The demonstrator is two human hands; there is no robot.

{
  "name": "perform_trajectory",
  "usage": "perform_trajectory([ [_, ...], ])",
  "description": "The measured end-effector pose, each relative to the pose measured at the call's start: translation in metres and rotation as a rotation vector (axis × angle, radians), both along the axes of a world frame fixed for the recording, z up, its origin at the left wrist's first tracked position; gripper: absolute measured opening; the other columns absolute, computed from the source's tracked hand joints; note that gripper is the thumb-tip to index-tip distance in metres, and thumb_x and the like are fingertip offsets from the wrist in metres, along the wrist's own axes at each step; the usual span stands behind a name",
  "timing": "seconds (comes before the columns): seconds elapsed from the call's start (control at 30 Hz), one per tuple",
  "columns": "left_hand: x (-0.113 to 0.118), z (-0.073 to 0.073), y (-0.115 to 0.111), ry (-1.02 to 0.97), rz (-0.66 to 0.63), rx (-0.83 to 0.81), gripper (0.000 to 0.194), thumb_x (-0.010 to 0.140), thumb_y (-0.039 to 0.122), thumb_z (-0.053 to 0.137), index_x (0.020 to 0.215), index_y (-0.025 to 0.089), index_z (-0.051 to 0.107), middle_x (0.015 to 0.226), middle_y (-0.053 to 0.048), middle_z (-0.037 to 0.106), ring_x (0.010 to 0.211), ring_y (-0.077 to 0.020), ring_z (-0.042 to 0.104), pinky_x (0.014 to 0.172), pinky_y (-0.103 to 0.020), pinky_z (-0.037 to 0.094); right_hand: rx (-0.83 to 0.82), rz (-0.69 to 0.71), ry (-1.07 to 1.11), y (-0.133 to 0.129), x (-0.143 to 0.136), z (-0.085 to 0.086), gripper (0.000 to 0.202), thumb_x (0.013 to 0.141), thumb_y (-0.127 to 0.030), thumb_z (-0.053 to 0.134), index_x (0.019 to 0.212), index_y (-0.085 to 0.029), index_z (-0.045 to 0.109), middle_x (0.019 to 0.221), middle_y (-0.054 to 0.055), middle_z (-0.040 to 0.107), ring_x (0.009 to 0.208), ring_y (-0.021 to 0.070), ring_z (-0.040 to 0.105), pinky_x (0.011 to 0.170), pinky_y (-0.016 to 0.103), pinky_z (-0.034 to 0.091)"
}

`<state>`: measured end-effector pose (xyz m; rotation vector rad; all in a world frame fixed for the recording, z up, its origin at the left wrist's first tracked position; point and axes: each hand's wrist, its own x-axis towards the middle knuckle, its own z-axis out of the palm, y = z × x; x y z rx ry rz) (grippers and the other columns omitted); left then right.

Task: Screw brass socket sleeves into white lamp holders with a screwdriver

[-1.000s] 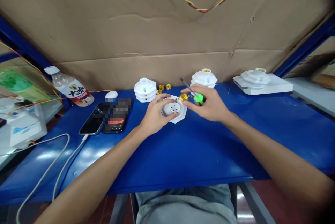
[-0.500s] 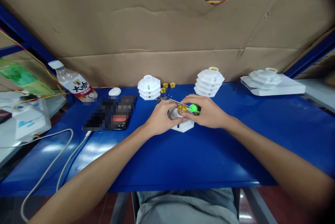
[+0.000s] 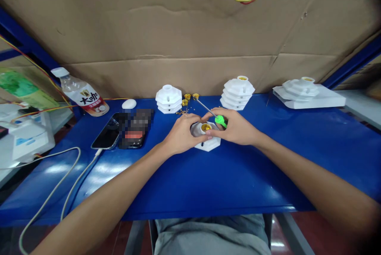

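My left hand (image 3: 182, 134) is wrapped round the left side of a white octagonal lamp base (image 3: 208, 145) on the blue table. A gold threaded ring (image 3: 206, 128) sits inside the base's round collar. From the right, my right hand (image 3: 238, 127) has its thumb at the collar and holds a screwdriver (image 3: 220, 120) with a green handle, its metal shaft pointing up and to the left. Behind my hands lie loose gold rings (image 3: 185, 102) and several tiny screws (image 3: 182, 111).
White base stacks stand at the back: left (image 3: 168, 99), centre right (image 3: 237, 93) and right, the last on a white box (image 3: 327, 97). To the left are a bottle (image 3: 86, 98), two phones (image 3: 107, 132), a white oval object (image 3: 129, 104) and a cable (image 3: 70, 181).
The gold ring has gone down from above the collar into it. The screwdriver's shaft has swung to a steeper angle, its tip now away from my left hand.
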<state>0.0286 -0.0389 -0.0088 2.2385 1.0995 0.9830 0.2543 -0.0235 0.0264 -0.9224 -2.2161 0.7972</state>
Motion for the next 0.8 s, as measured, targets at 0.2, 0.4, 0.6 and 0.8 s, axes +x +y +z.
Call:
perform_trajectory([
  [0.2,-0.006,0.007,0.001,-0.028,-0.029,0.037,0.050,0.078,0.042,0.094,0.119,0.022,0.072,0.121,-0.009,0.079,0.111,-0.0303,0.073,0.099,-0.047,0.056,-0.039,-0.014,0.014,0.002,0.008,0.007,0.034,0.086,-0.040,0.082,0.115,-0.024,0.076,0.113,0.006,0.076,0.097,0.0230,0.069,0.085,0.038,0.052],
  [0.4,-0.011,0.013,0.000,0.005,-0.142,0.150,0.025,0.089,0.039,0.086,0.106,0.024,0.075,0.132,-0.009,0.073,0.124,-0.0298,0.067,0.110,-0.051,0.051,-0.045,-0.110,0.137,0.009,0.022,0.015,0.033,0.093,-0.023,0.057,0.120,-0.025,0.076,0.092,0.003,0.068,0.072,0.0176,0.061,0.065,0.035,0.049],
  [0.6,-0.013,0.008,0.000,0.144,-0.169,0.239,0.026,0.093,0.044,0.082,0.109,0.025,0.080,0.137,-0.011,0.070,0.132,-0.0330,0.061,0.115,-0.056,0.047,0.068,-0.210,0.141,0.014,0.021,0.011,0.039,0.086,-0.017,0.061,0.119,-0.027,0.079,0.112,0.006,0.067,0.086,0.0200,0.066,0.068,0.036,0.054],
  [0.8,-0.012,0.008,0.000,0.198,-0.153,0.295,0.027,0.094,0.046,0.079,0.110,0.025,0.080,0.139,-0.012,0.069,0.134,-0.0347,0.059,0.115,-0.058,0.046,0.162,-0.282,0.172,0.009,0.018,0.016,0.024,0.091,-0.026,0.073,0.115,-0.027,0.077,0.114,0.005,0.076,0.098,0.0250,0.072,0.087,0.046,0.061],
])
